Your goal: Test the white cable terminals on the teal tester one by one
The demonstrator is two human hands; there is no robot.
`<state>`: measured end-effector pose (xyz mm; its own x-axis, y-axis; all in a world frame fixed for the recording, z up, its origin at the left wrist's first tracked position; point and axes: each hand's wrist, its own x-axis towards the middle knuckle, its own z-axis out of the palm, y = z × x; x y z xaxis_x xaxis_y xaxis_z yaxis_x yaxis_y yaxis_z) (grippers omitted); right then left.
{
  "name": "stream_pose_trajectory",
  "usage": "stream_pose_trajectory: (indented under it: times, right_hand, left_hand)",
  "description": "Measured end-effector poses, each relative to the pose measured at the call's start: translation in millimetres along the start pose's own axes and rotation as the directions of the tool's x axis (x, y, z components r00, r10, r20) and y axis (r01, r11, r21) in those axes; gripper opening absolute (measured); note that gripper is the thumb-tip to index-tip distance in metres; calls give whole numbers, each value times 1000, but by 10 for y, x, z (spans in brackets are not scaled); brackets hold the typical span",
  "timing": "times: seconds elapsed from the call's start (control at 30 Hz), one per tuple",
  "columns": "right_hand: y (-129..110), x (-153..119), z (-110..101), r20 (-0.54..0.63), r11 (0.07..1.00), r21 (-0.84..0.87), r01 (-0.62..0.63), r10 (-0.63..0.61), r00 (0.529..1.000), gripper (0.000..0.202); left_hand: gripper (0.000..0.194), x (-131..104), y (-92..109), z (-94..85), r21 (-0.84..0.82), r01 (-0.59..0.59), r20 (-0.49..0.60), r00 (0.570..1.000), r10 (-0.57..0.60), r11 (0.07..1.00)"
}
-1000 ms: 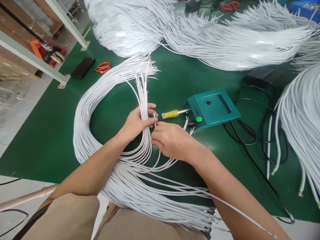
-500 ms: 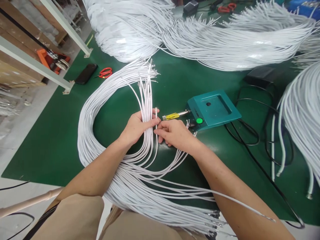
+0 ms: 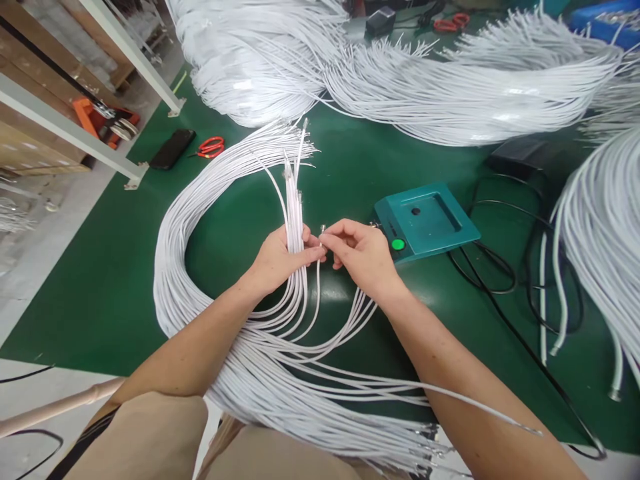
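Note:
My left hand (image 3: 283, 257) is closed around a bunch of white cables (image 3: 295, 227), whose ends point up and away from me. Between my left thumb and fingers a single white cable (image 3: 318, 287) stands apart from the bunch. The fingertips of my right hand (image 3: 357, 250) pinch this cable near its metal tip (image 3: 323, 229). Right behind my right hand sits a teal device (image 3: 430, 220) with a lit green button (image 3: 398, 245). A long loop of white cables (image 3: 173, 267) curves round on the left and under my forearms.
Large piles of white cable (image 3: 465, 100) lie at the back and right. Red-handled cutters (image 3: 211, 147) and a black phone (image 3: 173, 149) rest at the left on the green table (image 3: 90, 293). Black cords (image 3: 505, 313) trail on the right.
My right hand has moved up to the single cable's tip, now covering the yellow tool at the device. My left hand has shifted slightly right; the bunched ends stand closer together.

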<state>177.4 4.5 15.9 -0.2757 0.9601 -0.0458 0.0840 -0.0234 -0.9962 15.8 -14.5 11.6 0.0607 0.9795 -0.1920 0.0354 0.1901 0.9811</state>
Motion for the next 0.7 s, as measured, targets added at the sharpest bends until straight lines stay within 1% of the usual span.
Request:
stream_pose_trajectory:
  times: [0.07, 0.13, 0.17, 0.23, 0.3, 0.37, 0.47, 0.53, 0.63, 0.7]
  right_hand:
    - [4, 7, 0, -55, 998, 47, 31, -28, 998, 21]
    - [-10, 9, -9, -99, 995, 98, 24, -14, 995, 24]
    - [-22, 6, -13, -98, 994, 114, -1, 12, 995, 28]
    - [-48, -7, -12, -56, 992, 102, -72, 78, 995, 33]
    - [-67, -21, 0, -31, 990, 76, -123, 125, 992, 31]
    - [-74, -27, 17, -42, 987, 98, -130, 135, 990, 26]
    - [-63, -18, 41, -57, 975, 191, -114, 127, 990, 23]
    - [-51, -10, 53, -25, 943, 299, -145, 159, 987, 22]
    - [-45, -7, 61, 75, 846, 475, -241, 234, 969, 21]
    - [-56, -12, 56, 119, 813, 511, -279, 255, 960, 17]
  left_hand:
    - [36, -2, -3, -4, 4, -4, 21, 1000, 4, 1000]
    - [36, -4, -9, -9, 10, -11, 22, 1000, 11, 1000]
    - [36, -5, -11, -10, 14, -12, 17, 1000, 12, 1000]
    - [35, -8, -15, -6, 30, -16, 0, 1000, 16, 999]
    - [35, -12, -16, 3, 55, -25, -16, 1000, 25, 998]
    - [34, -16, -13, 15, 77, -34, -13, 999, 35, 996]
    - [32, -21, -7, 26, 93, -32, 4, 999, 32, 995]
    - [32, -27, -6, 24, 88, -32, 3, 999, 32, 996]
    - [29, -38, -7, 16, 37, -41, 17, 999, 40, 998]
    - [27, -44, -1, 16, 19, -49, 34, 998, 48, 999]
